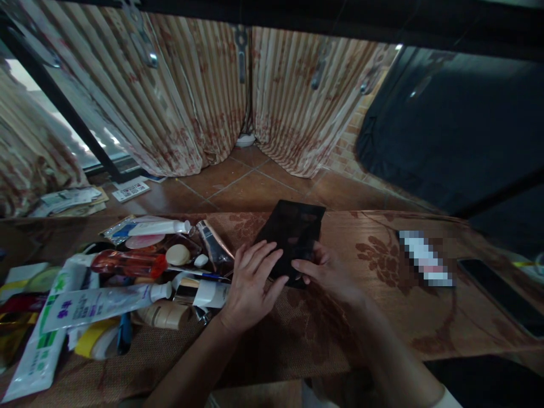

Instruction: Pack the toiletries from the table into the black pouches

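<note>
A flat black rectangular item, perhaps a pouch or a folded case (pixel 293 232), lies on the patterned cloth in front of me. My left hand (pixel 255 283) rests over its left edge, palm down, the fingers stretched out and slightly apart. With thumb and bent fingers, my right hand (pixel 323 272) pinches the item near its lower right edge. Some fingertips of the right hand are hidden. Close to my left hand is a white-labelled small bottle (pixel 211 293), and a dark tube (pixel 215 246) lies beyond it.
Left of me is a pile with squeeze tubes (pixel 102 306), a red clear-handled tool (pixel 130 264), a yellow tape roll (pixel 97 338) and a beige cylinder (pixel 161 314). On the right lie a blurred-out object (pixel 425 258) and a dark phone (pixel 501 294). Curtains (pixel 204 96) hang behind.
</note>
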A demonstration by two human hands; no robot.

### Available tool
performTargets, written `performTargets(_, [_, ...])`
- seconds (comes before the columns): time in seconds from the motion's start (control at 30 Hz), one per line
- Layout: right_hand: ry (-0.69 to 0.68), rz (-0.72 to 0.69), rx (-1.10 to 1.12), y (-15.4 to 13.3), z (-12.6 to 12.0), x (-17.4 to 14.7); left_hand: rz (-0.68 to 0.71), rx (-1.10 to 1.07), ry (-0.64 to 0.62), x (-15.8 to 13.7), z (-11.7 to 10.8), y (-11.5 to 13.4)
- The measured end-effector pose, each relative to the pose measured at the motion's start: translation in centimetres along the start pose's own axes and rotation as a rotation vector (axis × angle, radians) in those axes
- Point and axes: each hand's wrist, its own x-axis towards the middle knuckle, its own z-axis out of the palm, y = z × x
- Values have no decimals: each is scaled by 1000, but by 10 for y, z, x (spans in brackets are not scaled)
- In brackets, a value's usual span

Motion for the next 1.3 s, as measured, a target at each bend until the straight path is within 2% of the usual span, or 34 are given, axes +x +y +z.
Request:
performTargets(0.3, [-30, -34, -67, -1, 7, -1, 37, -40, -127, 0, 4, -5])
performTargets(0.5, [-66, -71, -137, -7, 10, -5, -7, -49, -34, 1, 4, -4])
performTargets(0.77, [-34, -121, -134, -1, 6, -6, -174, -195, 116, 4, -4, -7])
performTargets(0.9, [-48, -222, -335, -6, 6, -10, -280, -200, 161, 5, -7, -9])
performTargets(1.1, [-225, -398, -628, -18, 7, -17, -467, -290, 245, 4, -8, -16])
performTargets(1.3, [-223, -492, -904, -12, 3, -13, -498, -290, 289, 5, -8, -15])
